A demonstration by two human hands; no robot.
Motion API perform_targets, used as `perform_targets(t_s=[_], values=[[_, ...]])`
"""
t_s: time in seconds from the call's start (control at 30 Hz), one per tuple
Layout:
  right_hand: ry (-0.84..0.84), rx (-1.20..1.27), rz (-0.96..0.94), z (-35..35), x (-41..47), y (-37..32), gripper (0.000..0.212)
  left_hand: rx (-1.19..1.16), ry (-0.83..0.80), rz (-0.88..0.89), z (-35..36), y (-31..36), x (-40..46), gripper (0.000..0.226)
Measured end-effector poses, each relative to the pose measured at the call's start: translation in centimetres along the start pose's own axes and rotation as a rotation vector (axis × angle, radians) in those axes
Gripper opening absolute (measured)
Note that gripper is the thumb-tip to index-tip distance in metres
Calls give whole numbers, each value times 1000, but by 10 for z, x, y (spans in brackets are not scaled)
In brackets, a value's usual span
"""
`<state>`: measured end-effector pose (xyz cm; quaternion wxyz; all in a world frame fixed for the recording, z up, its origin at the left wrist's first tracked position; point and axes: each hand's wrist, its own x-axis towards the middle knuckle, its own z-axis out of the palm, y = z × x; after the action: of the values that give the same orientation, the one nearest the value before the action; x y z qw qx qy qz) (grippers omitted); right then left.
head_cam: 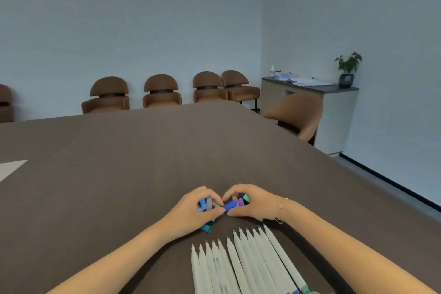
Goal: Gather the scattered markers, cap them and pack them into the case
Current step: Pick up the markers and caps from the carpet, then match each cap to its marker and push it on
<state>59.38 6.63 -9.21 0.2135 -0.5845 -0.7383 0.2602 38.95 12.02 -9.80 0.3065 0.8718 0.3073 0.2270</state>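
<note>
While the white markers (241, 262) lie uncapped in a neat row at the near edge of the brown bench (133, 155), tips pointing away, both hands are busy just past them with the caps. There's a small gap in the row, so it's kind of two groups side by side. A teal cap (206, 228) sits on the bench right under the left wrist, near the marker tips.

The left hand (193, 210) has its fingers curled around a little bunch of caps, blue and grey ones (205, 204) showing between thumb and fingers. The right hand (250, 201), with a thin bracelet (281, 210) on the wrist, is curled over more caps, purple and green ones (244, 199) peeking out. A blue cap (230, 205) lies between the two hands, touching the fingertips of both. Can't tell which hand actually has it.

Further out on the left there's a pale sheet (10, 168) on the bench. Beyond that, brown chairs (161, 90) line the wall, and a cabinet (310, 102) in the corner carries papers and a potted plant (348, 68).
</note>
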Motion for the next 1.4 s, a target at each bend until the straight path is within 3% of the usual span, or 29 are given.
perform_targets(t_s=[0.2, 0.37, 0.47, 0.53, 0.7, 0.8, 0.93, 1.03, 1.1, 1.2, 1.4], values=[[14, 152, -11, 3, -4, 3, 29, -38, -66, 7, -1, -2, 2, 20], [-46, 258, 37, 2, 5, -3, 40, -227, -89, -14, -2, -1, 1, 28], [-61, 263, 149, 13, 22, 23, 60, -322, -31, -70, -6, 1, 1, 29], [-79, 267, 149, 18, 37, 48, 62, -377, 40, -103, -8, 0, 1, 31], [-142, 330, 132, 8, 17, 21, 79, -426, 144, -137, -10, -3, 0, 31], [-126, 360, 121, 2, 9, 11, 75, -443, 236, -172, -8, -4, -1, 23], [-28, 534, 126, -9, -6, 8, 65, -280, 304, -198, -9, 7, -10, 19], [23, 559, 164, -14, -16, -1, 35, -138, 245, -229, -23, 24, -25, 20], [96, 483, 172, -20, -23, -9, 25, -70, 198, -247, -39, 34, -41, 21], [179, 218, 178, -32, -36, -35, 29, -35, 124, -252, -69, 46, -75, 22], [66, 22, 148, -30, -58, -117, 26, 36, 73, -254, -137, 65, -169, 23]])
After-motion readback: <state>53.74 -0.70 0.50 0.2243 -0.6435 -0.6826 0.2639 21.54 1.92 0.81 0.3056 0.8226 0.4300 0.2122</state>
